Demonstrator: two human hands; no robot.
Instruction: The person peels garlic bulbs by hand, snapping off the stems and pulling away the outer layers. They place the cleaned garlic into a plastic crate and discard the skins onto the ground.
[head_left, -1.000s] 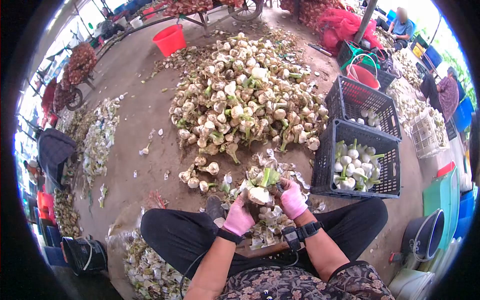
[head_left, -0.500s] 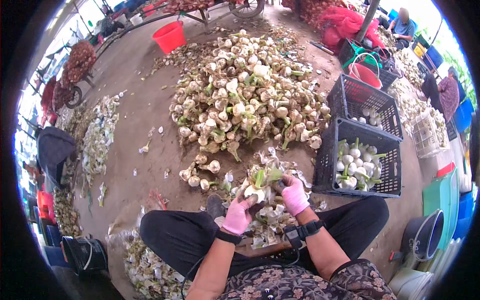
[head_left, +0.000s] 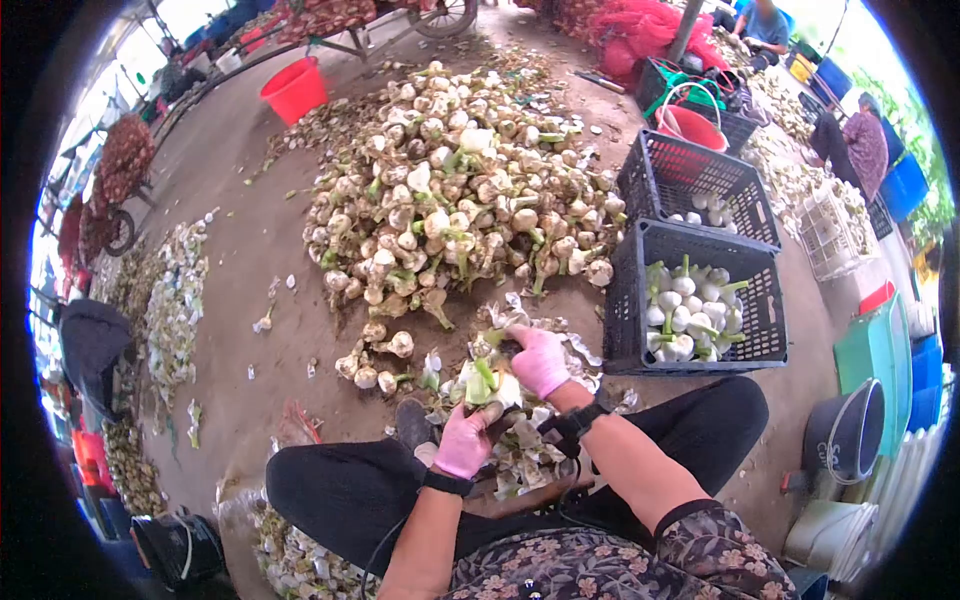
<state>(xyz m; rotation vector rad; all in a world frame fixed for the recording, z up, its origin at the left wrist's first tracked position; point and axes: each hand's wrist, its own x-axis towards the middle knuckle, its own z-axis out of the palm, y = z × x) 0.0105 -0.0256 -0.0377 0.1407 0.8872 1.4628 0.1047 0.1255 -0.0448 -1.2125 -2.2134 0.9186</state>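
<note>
Fingers of the pink-gloved left hand point(head_left: 462, 443) are curled in and clamped on the lower side of a garlic bulb point(head_left: 504, 391), with thumb and fingertips close together around it. The bulb sits low in front of the seated person, between the bent knees, tilted, its short green stem point(head_left: 485, 374) pointing up and away. The right hand point(head_left: 541, 361), also in pink, is just beyond and to the right of the bulb, its fingers bent and reaching leftward beside a pale green leafy scrap point(head_left: 491, 339). Its fingertips are partly hidden, so whether they are pinched on the scrap or slightly apart cannot be told.

What could go wrong, as a judgement: the bulb is round and held by one hand only, so a hard tug on its outer layers might twist it out of the grip. It would probably drop onto the litter of papery garlic skins point(head_left: 530, 455) just below, where a white bulb would be hard to pick out. A bulb rolling forward might end up among the loose dirty bulbs point(head_left: 365, 377) at the near edge of the big garlic heap point(head_left: 460, 200), well apart from the clean white ones in the black crate point(head_left: 622, 300) at right.
</note>
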